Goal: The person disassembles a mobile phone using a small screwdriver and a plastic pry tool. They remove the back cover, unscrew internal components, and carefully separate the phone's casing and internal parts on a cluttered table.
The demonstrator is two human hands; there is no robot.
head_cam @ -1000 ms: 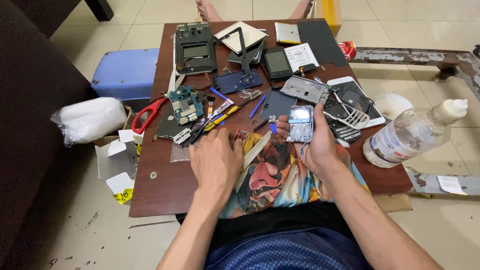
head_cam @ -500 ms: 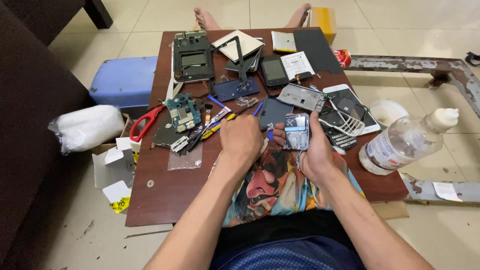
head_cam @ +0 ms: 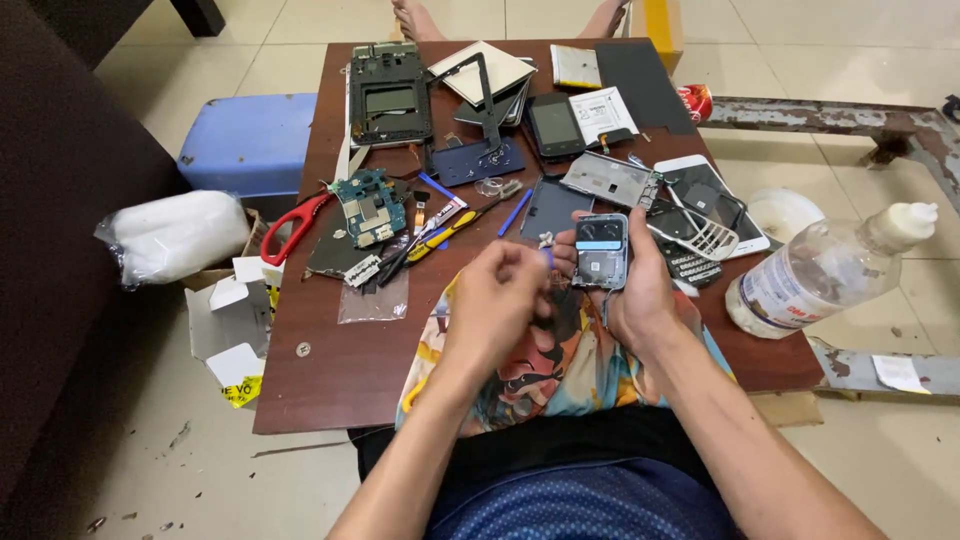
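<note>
1. Grey and small, the rectangular phone frame with two round openings (head_cam: 600, 250) is what we grip in our right hand (head_cam: 640, 285), fingers wrapped round its edges, just above the near middle of the dark brown wooden counter (head_cam: 330, 370).
2. Our left hand (head_cam: 495, 300) sits just left of that frame, its fingers curled and pinched together; whether they hold anything we cannot tell.
3. Left of the frame lie a blue-green circuit board (head_cam: 368, 205) and red-handled scissors (head_cam: 295, 225).
4. Right of the frame a clear plastic bottle with a white cap (head_cam: 825, 275) lies tilted at the counter's edge.
</note>
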